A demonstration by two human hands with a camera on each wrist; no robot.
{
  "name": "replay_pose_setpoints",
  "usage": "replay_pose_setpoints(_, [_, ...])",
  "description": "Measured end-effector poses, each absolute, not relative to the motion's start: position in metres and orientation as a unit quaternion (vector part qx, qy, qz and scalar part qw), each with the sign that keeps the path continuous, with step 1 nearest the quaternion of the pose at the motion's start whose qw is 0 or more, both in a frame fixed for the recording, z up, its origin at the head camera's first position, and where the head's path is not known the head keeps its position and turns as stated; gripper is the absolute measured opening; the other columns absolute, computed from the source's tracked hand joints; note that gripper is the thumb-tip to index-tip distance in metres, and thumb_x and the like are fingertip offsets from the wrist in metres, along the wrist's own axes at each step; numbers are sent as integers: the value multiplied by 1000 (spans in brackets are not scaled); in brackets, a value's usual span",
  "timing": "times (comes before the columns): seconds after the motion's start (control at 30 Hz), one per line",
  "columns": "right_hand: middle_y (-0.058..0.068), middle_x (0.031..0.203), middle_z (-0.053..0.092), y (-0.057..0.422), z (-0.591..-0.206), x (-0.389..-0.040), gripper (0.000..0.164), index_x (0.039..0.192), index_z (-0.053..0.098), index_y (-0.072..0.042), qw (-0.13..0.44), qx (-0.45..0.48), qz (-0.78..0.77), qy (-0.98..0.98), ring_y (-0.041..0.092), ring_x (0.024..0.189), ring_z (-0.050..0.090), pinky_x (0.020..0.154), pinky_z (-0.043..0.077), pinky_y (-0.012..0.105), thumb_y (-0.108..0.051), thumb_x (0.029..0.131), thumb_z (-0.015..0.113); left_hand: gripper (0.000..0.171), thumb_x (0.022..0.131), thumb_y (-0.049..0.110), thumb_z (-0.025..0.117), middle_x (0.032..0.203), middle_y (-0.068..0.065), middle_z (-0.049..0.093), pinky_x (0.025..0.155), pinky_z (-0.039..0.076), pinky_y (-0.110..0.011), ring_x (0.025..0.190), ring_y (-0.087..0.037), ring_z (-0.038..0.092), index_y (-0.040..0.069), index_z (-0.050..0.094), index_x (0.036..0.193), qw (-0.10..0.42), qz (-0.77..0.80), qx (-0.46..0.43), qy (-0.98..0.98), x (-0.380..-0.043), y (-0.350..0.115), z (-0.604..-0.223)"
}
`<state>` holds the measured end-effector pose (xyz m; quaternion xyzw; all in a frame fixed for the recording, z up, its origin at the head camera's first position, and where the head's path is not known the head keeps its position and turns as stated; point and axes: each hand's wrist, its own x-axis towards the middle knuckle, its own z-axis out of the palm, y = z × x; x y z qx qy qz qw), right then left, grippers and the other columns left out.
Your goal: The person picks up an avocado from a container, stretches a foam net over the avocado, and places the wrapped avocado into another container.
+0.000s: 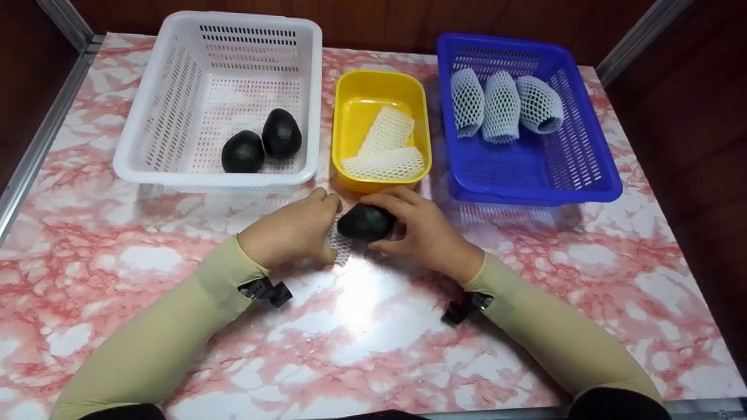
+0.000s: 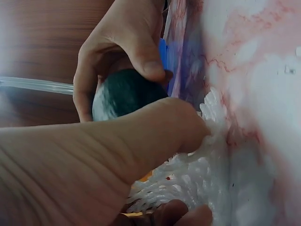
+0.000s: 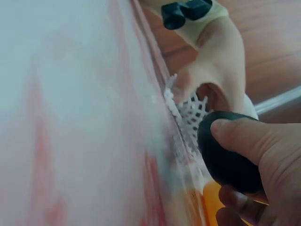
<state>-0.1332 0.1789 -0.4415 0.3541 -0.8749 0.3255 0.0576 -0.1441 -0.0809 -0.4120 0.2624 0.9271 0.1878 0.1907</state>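
A dark avocado (image 1: 366,223) is gripped between the thumb and fingers of my right hand (image 1: 423,233), just above the table in front of the yellow bin. My left hand (image 1: 297,227) pinches a white foam net sleeve (image 1: 339,245), which stands partly spread beside the avocado's narrow end. The left wrist view shows the sleeve (image 2: 188,181) between the left thumb and fingers. In the right wrist view the avocado (image 3: 230,153) is at the mouth of the sleeve (image 3: 192,115); whether they touch I cannot tell.
Two more avocados (image 1: 262,143) lie in a white basket (image 1: 219,178) at the back left. The yellow bin (image 1: 382,185) contains foam net sleeves (image 1: 385,163). On the right, a blue basket (image 1: 537,195) has three sleeved fruits (image 1: 502,108) along its far side.
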Motion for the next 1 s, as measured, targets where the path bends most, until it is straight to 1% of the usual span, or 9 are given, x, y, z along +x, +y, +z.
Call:
replay_pose_setpoints(0.17, [13, 136, 69, 169, -443, -133, 71, 145, 68, -18, 57, 354, 308, -881, 30, 123, 69, 109, 59, 47, -25, 82, 99, 88, 73, 21, 91, 128, -20, 56, 94, 58, -45, 102, -33, 64, -6, 50, 147, 191, 191, 259, 927, -144, -80, -412])
replay_pose_setpoints(0.33, [13, 134, 69, 168, -445, -132, 71, 146, 68, -19, 55, 346, 298, -888, 31, 122, 69, 112, 58, 49, -25, 82, 99, 89, 75, 21, 89, 129, -20, 56, 96, 58, -45, 105, -33, 65, -6, 49, 150, 192, 194, 263, 925, -144, -80, -410])
replay_pose_setpoints(0.4, [13, 134, 69, 167, -445, -131, 71, 146, 68, -19, 52, 343, 299, -889, 31, 123, 69, 113, 57, 49, -25, 82, 99, 96, 77, 25, 90, 133, -20, 56, 98, 58, -47, 106, -32, 65, -4, 44, 156, 190, 205, 267, 922, -143, -82, -407])
replay_pose_setpoints(0.53, [13, 134, 70, 165, -444, -132, 71, 147, 67, -18, 42, 344, 298, -890, 32, 124, 69, 113, 57, 50, -28, 84, 98, 127, 79, 35, 97, 134, -20, 55, 92, 62, -49, 99, -32, 68, 9, 18, 175, 169, 219, 273, 921, -135, -85, -397])
replay_pose_setpoints(0.6, [13, 134, 70, 164, -444, -132, 72, 148, 66, -17, 37, 343, 295, -891, 32, 124, 70, 113, 57, 50, -29, 84, 97, 134, 76, 36, 101, 130, -21, 55, 89, 63, -49, 98, -34, 67, 7, 16, 175, 139, 193, 285, 929, -129, -86, -393])
replay_pose_setpoints(0.67, [13, 134, 70, 164, -444, -132, 73, 148, 66, -17, 34, 339, 293, -893, 32, 125, 69, 114, 57, 50, -29, 84, 97, 125, 74, 33, 103, 128, -23, 56, 92, 62, -50, 102, -38, 65, -2, 29, 170, 105, 152, 296, 937, -125, -86, -392])
replay_pose_setpoints(0.77, [12, 135, 71, 165, -443, -132, 73, 148, 66, -17, 33, 334, 294, -895, 33, 126, 70, 115, 56, 51, -28, 83, 98, 91, 79, 33, 100, 124, -27, 61, 98, 59, -54, 111, -44, 62, -12, 57, 145, 65, 82, 308, 945, -123, -84, -395])
replay_pose_setpoints(0.9, [12, 138, 69, 168, -442, -134, 72, 150, 65, -18, 24, 340, 298, -892, 32, 128, 69, 117, 55, 49, -28, 86, 96, 67, 88, 42, 92, 119, -25, 66, 90, 61, -58, 110, -46, 63, -6, 70, 128, 68, 73, 301, 948, -128, -82, -402])
replay_pose_setpoints(1.0, [15, 145, 64, 175, -439, -135, 71, 153, 63, -16, 12, 350, 304, -886, 33, 133, 66, 118, 54, 48, -30, 90, 92, 62, 92, 44, 87, 122, -22, 70, 90, 61, -58, 110, -44, 66, 0, 70, 133, 73, 122, 307, 941, -133, -79, -407])
